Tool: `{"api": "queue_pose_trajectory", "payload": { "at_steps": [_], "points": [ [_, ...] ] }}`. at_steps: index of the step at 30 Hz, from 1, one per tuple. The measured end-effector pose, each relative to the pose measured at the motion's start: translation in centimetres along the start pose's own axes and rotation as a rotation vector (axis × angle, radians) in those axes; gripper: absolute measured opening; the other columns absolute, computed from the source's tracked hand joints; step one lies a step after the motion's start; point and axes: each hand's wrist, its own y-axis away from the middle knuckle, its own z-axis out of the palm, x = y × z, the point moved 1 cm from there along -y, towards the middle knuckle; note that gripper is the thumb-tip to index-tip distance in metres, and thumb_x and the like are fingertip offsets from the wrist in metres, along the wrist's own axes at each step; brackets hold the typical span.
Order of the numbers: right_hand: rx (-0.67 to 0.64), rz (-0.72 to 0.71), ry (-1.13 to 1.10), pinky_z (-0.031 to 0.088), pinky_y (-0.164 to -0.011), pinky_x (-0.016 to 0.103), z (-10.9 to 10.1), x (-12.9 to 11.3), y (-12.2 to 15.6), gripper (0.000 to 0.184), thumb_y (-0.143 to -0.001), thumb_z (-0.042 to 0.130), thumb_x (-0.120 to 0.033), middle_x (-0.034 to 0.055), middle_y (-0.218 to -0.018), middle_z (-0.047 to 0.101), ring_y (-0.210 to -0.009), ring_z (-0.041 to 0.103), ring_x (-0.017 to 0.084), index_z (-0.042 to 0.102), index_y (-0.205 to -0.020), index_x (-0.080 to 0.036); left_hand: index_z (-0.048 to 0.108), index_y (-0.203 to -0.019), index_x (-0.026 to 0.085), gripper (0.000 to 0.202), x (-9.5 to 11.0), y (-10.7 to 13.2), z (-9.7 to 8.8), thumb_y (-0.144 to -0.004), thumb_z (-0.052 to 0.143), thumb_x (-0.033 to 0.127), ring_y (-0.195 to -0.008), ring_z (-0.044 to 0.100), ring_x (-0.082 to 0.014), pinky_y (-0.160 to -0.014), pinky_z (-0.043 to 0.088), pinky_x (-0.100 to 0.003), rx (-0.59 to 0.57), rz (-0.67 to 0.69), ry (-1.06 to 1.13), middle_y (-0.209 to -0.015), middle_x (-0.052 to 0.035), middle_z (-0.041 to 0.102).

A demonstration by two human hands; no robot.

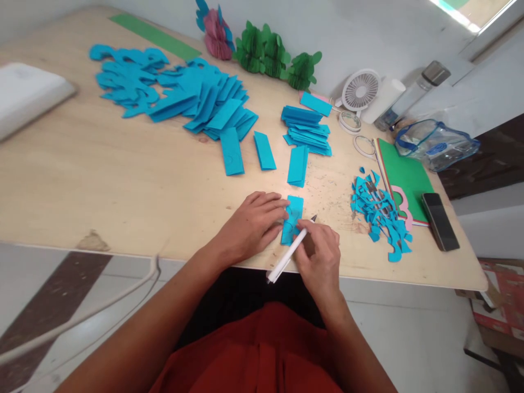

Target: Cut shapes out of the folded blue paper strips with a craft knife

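A small folded blue paper piece (293,213) lies near the front edge of the wooden table (123,185). My left hand (252,225) lies flat on its left side, fingers stretched out and pressing it down. My right hand (319,256) is closed around a white pen-like tool (289,256), its dark tip at the paper's right edge. Loose folded blue pieces (297,165) lie just beyond.
A stack of blue folded papers (308,131), a spread of blue pieces and cut shapes (180,93), a scrap heap (379,213), green sheets (403,177), a phone (440,221), tape rolls (350,121), a fan (360,90), a bottle (413,93), a clear pouch (436,144), paper decorations (266,52).
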Motion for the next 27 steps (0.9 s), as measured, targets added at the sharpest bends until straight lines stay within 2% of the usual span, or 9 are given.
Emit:
{"api": "queue_pose_trajectory", "payload": {
  "at_steps": [13, 27],
  "points": [
    [0.011, 0.028, 0.005, 0.045, -0.086, 0.039, 0.08, -0.06, -0.01, 0.031, -0.084, 0.052, -0.010, 0.0063, -0.093, 0.072, -0.091, 0.064, 0.023, 0.064, -0.110, -0.022, 0.065, -0.102, 0.020, 0.021, 0.07, -0.03, -0.26, -0.092, 0.046, 0.018, -0.131, 0.049, -0.0273, -0.110, 0.035, -0.051, -0.026, -0.004, 0.009, -0.136, -0.0086, 0.061],
    [0.011, -0.031, 0.076, 0.043, -0.084, 0.038, 0.18, -0.21, 0.06, 0.028, -0.087, 0.055, -0.012, 0.0065, -0.091, 0.071, -0.091, 0.064, 0.023, 0.063, -0.112, -0.020, 0.064, -0.101, 0.020, 0.021, 0.07, -0.03, -0.22, -0.090, 0.047, 0.017, -0.130, 0.049, -0.0272, -0.110, 0.034, -0.050, -0.014, -0.009, 0.017, -0.133, -0.0081, 0.063]
  ]
}}
